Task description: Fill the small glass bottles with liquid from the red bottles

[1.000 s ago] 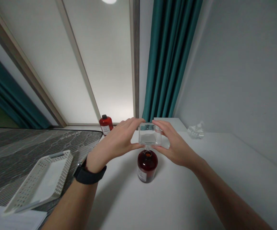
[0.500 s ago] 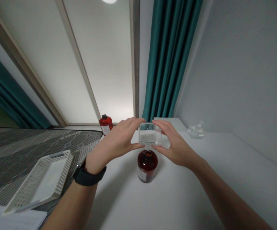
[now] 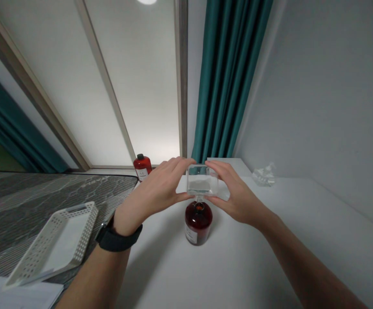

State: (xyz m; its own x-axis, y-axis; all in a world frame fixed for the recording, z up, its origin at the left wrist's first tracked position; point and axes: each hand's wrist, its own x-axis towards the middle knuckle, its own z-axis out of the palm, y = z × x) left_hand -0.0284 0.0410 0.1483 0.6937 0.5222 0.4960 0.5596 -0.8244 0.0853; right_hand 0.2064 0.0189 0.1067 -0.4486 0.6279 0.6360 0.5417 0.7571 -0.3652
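Well, from my seat at the far end of the camera feed, I judge the clear bottle (image 3: 202,182) to be stiff, fairly light and probably glass, so breakable and apt to slip if its smooth walls get wet. I would take hold of it at the opposite sides of its body, keeping my fingertips off the narrow neck. It looks boxy and colourless, with a faint level line inside that may be liquid; I cannot be sure.

It is held upside down in the air, neck pointing down, right over the uncapped mouth of a dark red-brown bottle (image 3: 198,223). Whether the two necks touch, I cannot tell.

Both hands hold it, one from each side: the left hand (image 3: 159,189) and the right hand (image 3: 238,195) each set fingers along the upturned base and a thumb near the shoulder.

Below, the red-brown bottle stands upright on the white tabletop (image 3: 212,274), its pale label to the front. Farther out I see a red bottle (image 3: 142,165) with a black cap, beyond the left hand, and crumpled clear plastic (image 3: 264,175) near the wall. Off to the left lie a white perforated basket (image 3: 91,212) and some papers (image 3: 22,296).
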